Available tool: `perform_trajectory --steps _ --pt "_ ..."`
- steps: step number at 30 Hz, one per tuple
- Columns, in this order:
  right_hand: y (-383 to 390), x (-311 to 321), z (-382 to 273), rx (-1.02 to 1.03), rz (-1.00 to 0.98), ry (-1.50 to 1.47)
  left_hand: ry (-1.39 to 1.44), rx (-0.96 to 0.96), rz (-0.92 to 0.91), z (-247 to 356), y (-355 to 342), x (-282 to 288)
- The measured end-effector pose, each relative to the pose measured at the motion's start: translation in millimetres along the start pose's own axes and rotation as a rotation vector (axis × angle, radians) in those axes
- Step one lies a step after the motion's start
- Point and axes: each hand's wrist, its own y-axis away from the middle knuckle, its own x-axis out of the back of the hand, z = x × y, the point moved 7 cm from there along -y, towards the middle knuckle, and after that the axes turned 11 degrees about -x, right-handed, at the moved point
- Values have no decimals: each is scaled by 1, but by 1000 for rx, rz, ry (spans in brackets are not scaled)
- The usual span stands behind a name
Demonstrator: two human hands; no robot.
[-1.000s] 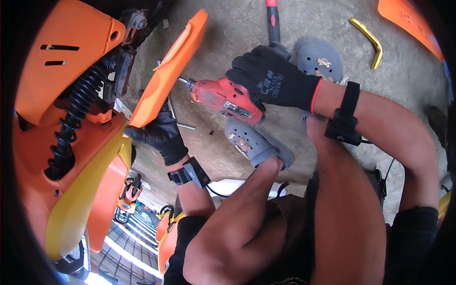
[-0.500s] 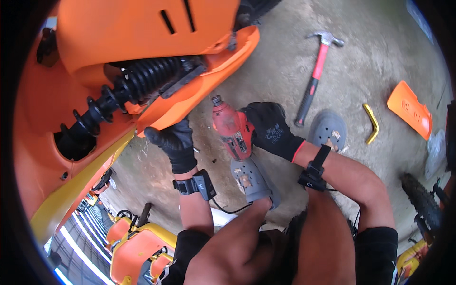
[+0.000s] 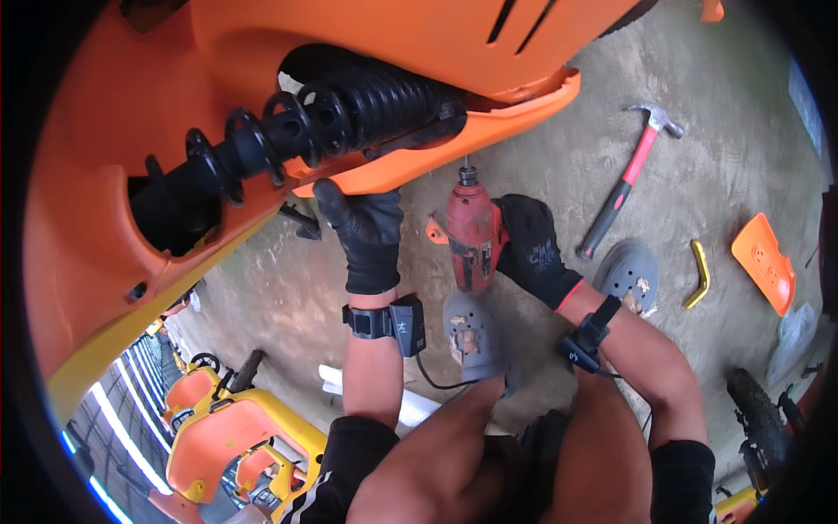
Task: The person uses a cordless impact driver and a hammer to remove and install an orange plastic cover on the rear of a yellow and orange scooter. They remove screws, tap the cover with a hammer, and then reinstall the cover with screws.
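My left hand (image 3: 362, 231), in a black glove, closes on the lower edge of an orange plastic panel (image 3: 506, 124). Its thumb shows in front, while the other fingers are partly hidden by the panel. A red power driver (image 3: 474, 236) is gripped in my right hand (image 3: 531, 249), also gloved. The driver's nose points up and its thin bit reaches the panel's underside; I cannot tell whether it sits in a screw. Above the panel, a black coil-spring shock absorber (image 3: 336, 118) lies inside the large orange body (image 3: 253, 35).
To the right on the concrete lie a claw hammer (image 3: 630, 166), a bent yellow bar (image 3: 700, 272) and a curved orange plate (image 3: 764, 262). My grey clogs (image 3: 630, 272) stand close by. Yellow-and-orange vehicles (image 3: 240, 437) are at lower left, a dark tire (image 3: 755, 406) at lower right.
The driver has moved up and turned upright, its bit now at the panel's underside. My left hand still holds the panel edge. The view has shifted, bringing the orange body farther right.
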Motion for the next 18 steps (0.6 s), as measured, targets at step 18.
perform_trajectory --steps 18 --pt "-4 19 -3 28 -61 108 89 -9 -31 3 -6 -30"
